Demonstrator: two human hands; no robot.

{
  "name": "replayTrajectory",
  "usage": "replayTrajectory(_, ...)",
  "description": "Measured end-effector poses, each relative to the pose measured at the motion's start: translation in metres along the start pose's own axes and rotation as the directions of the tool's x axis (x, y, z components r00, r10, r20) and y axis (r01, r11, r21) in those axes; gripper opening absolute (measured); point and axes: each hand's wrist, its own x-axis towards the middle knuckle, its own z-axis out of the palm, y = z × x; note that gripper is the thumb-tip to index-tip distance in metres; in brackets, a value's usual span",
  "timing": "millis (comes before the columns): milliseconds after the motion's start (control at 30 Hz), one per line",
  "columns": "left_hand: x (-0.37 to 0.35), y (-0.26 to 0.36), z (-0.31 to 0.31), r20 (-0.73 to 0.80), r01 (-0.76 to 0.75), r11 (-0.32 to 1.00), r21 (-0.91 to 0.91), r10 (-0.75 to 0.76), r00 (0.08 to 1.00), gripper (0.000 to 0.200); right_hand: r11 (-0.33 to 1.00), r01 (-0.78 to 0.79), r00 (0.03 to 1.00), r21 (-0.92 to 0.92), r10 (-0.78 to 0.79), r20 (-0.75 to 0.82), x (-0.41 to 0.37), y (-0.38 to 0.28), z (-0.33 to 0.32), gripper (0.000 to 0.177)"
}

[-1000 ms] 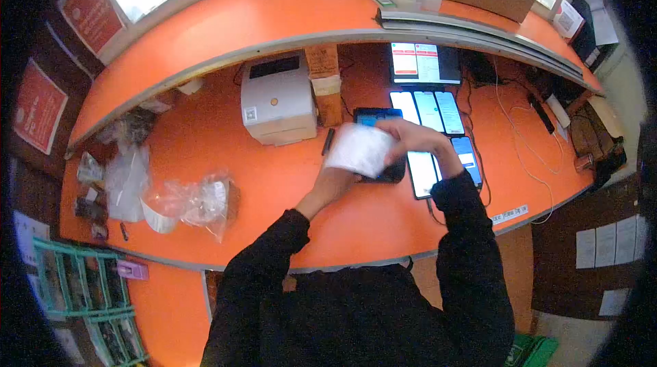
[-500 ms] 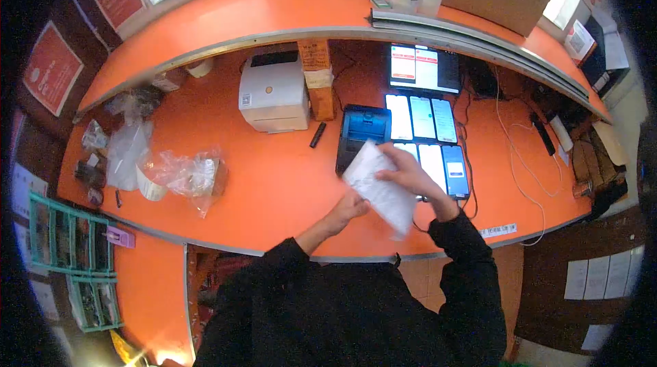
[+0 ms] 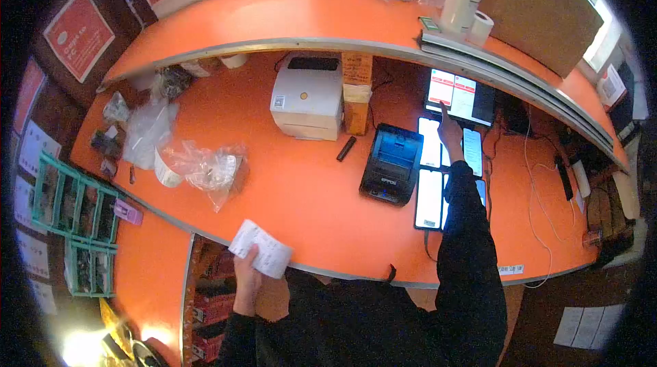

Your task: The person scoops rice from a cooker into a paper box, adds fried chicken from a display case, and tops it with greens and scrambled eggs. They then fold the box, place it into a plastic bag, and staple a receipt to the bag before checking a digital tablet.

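My left hand [image 3: 248,278] pinches a white printed paper slip [image 3: 265,249] at the counter's front edge, thumb on top of it. My right hand [image 3: 449,136] reaches far forward, index finger stretched out to the lower edge of a lit screen [image 3: 464,97] with red and white panels. Under that hand and sleeve lie several lit phones [image 3: 430,196] in two rows, some partly hidden by my arm. Just left of them sits a black receipt printer [image 3: 391,165] with a blue cover.
Farther left stand a white label printer [image 3: 308,100] and a narrow cardboard box [image 3: 357,97]. A small black stick-shaped object [image 3: 346,149] lies before them. Plastic bags [image 3: 209,168] cover part of the left side. A raised orange shelf [image 3: 287,11] overhangs the back; cables [image 3: 534,230] trail at right.
My right hand has let go of the paper and moved forward to the screen. My left hand has carried the paper left and toward me. The view has shifted.
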Motion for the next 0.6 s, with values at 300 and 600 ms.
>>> replayTrajectory(300, -0.02, 0.015, -0.014, -0.066, -0.069, 0.998, 0.006, 0.069, 0.995, 0.041, 0.998, -0.025, 0.996, 0.063, 0.031, -0.085, 0.001, -0.008, -0.011, 0.067)
replayTrajectory(600, -0.069, 0.068, 0.033, 0.134, -0.164, 0.949, 0.27, 0.131, 0.982, 0.035, 0.208, 0.123, 0.518, 0.97, -0.847, 0.116, -0.193, -0.263, -0.169, 0.018)
